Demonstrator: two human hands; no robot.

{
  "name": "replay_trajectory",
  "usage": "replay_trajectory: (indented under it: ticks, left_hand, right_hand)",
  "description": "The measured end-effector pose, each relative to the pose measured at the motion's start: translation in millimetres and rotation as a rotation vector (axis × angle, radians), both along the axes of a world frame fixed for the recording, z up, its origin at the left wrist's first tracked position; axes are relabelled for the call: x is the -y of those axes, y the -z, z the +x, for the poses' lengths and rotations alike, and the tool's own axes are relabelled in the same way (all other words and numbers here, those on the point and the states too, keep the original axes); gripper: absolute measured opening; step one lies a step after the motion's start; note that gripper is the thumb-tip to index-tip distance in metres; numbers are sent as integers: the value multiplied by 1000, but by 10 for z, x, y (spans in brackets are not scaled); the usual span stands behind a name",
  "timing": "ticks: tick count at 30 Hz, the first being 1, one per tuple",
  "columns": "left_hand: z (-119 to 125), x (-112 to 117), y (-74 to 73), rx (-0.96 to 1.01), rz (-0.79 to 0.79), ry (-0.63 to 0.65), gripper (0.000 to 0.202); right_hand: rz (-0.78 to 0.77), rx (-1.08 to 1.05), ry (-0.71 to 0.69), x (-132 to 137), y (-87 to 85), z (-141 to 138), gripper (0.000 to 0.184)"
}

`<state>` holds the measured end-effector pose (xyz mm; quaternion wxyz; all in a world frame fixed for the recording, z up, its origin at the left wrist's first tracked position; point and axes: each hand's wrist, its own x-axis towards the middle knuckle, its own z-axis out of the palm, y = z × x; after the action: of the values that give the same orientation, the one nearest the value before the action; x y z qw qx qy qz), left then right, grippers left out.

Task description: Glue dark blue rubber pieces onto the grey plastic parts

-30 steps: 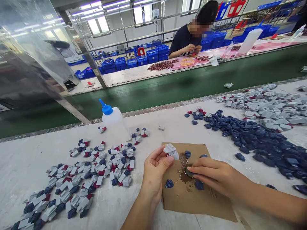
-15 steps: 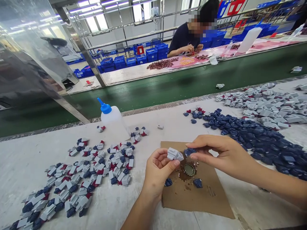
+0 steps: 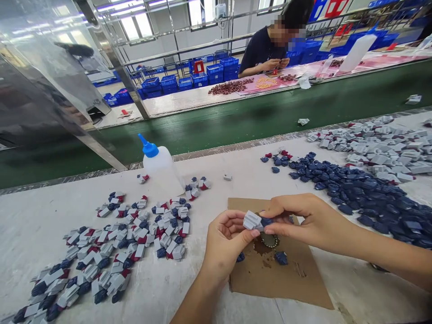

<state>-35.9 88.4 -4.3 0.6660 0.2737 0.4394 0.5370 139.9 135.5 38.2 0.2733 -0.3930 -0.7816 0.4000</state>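
Note:
Between the thumb and fingers of my left hand [image 3: 226, 243] is a small light-grey block-shaped plastic part [image 3: 252, 220]. My right hand [image 3: 300, 216] pinches a dark blue plastic piece [image 3: 266, 221] against the right end of the grey part; the two pieces touch. Below them lies a brown cardboard sheet [image 3: 280, 288] with a round bottle-cap-like dish [image 3: 270, 241] in a wet brown patch. Another dark blue piece [image 3: 281, 258] rests on the cardboard, and one more is partly hidden by my left hand.
At left spread several joined grey, blue and red pieces [image 3: 97, 252], beside a white squeeze bottle [image 3: 162, 173] with a blue nozzle. Piles of blue pieces [image 3: 357, 193] and grey parts [image 3: 378, 144] lie at right. Beyond the green belt [image 3: 219, 128], a person [image 3: 259, 51] works with small parts.
My right hand has moved left, bringing the blue piece from just apart into contact with the grey part. My left hand has shifted slightly right with the grey part.

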Motion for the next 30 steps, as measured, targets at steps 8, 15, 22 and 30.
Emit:
replay_trajectory:
  ticks: [8,15,22,30]
  left_hand:
    - [73,17,6,2,23,30,27]
    - [-22,-62,-104,-12,11,-98,19]
    - [-493,-185,-172,-404,81,-314,25]
    - [-543,-194,185,-1740,445,-235,22]
  right_hand:
    - [-223,-54,-64,55,81,36,21]
    - [67,190,41,-754,112,50,35]
    - [207,539,658,-2333,136,765,32]
    - [143,645,686,-2806,443,940,30]
